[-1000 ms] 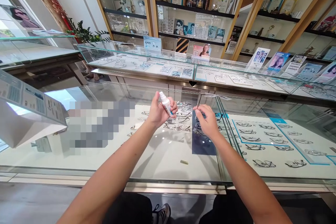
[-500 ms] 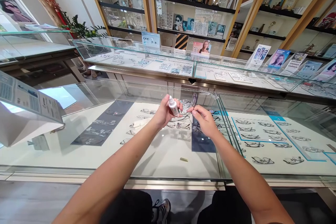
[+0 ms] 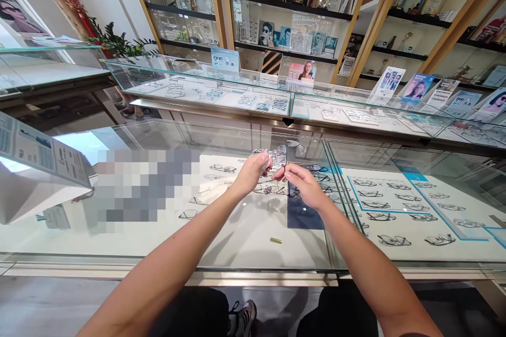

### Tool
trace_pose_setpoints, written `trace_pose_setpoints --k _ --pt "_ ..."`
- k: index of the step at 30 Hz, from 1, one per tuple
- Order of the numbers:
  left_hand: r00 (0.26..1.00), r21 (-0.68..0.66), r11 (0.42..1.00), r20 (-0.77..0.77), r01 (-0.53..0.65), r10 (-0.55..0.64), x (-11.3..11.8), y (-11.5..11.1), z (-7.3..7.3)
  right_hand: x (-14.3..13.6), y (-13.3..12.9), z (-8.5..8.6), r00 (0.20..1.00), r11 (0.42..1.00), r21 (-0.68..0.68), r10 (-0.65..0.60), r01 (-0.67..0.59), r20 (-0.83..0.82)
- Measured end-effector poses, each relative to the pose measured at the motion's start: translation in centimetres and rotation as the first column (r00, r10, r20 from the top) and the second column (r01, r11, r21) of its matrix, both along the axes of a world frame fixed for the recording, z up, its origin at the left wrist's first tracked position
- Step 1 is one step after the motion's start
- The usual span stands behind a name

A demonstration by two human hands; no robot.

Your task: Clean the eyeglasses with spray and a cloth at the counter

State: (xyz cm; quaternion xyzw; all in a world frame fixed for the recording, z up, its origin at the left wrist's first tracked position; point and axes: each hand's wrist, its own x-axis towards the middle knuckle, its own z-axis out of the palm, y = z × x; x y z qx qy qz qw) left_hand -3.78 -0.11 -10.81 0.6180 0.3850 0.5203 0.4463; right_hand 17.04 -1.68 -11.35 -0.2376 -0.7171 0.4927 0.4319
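My left hand [image 3: 251, 174] is closed around a small white spray bottle [image 3: 266, 161], now tilted and mostly hidden by the fingers. Just to its right, my right hand [image 3: 303, 183] pinches a pair of eyeglasses [image 3: 280, 154] by the frame. The clear lenses stand up above the right fingers, close to the bottle. Both hands are over the glass top of a display counter [image 3: 237, 260]. Below and left of them lies a pale cream cloth [image 3: 213, 190]. A small gold-coloured bar [image 3: 275, 240] is nearer the counter's front edge.
Rows of eyeglass frames [image 3: 395, 240] show under the glass on the right. A folded sign [image 3: 43, 160] stands at the left. Beyond is a second display counter [image 3: 213, 102] with upright cards, and shelves [image 3: 292, 5] line the wall. A seam divides the near counter.
My left hand has turned and tipped the spray bottle, which was upright, toward the eyeglasses. In my right hand the eyeglasses have rotated, so their lenses now face more toward me.
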Motion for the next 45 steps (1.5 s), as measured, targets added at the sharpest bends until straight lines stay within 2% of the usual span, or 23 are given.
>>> trace_pose_setpoints --k 10,14,18,22,27,35,42,45 --pt "1.0 0.001 1.0 -0.004 0.006 -0.006 0.0 -0.3 0.1 -0.2 -0.3 0.3 1.0 1.0 -0.022 0.014 -0.014 0.008" --pt "1.0 -0.005 1.0 -0.015 -0.009 0.009 0.1 -0.4 0.3 -0.1 -0.1 0.4 1.0 0.999 -0.033 -0.023 0.023 -0.005" --pt "0.997 -0.001 0.999 -0.065 0.032 -0.032 0.3 -0.7 0.3 0.2 0.3 0.4 0.996 0.995 -0.08 -0.059 0.054 -0.066" --pt "0.986 0.041 0.997 -0.157 0.066 -0.058 0.6 -1.1 -0.1 0.4 0.6 0.2 0.987 0.992 -0.111 -0.082 0.067 -0.137" --pt "0.981 0.005 0.995 -0.172 0.095 -0.093 0.7 -1.3 -0.9 0.4 0.7 0.3 0.977 0.982 -0.163 -0.121 0.092 -0.178" --pt "0.975 0.009 0.995 -0.198 0.102 -0.098 0.7 -1.5 -0.7 0.3 0.4 0.7 0.976 0.974 -0.202 -0.136 0.1 -0.173" --pt "0.997 0.016 1.0 -0.074 0.009 -0.007 -0.1 -0.5 -0.1 0.5 0.4 0.7 0.978 0.973 -0.205 -0.141 0.108 -0.153" --pt "0.989 0.032 0.99 -0.045 -0.14 0.142 -1.9 1.0 0.1 0.6 0.6 0.7 0.976 0.972 -0.205 -0.145 0.11 -0.163"
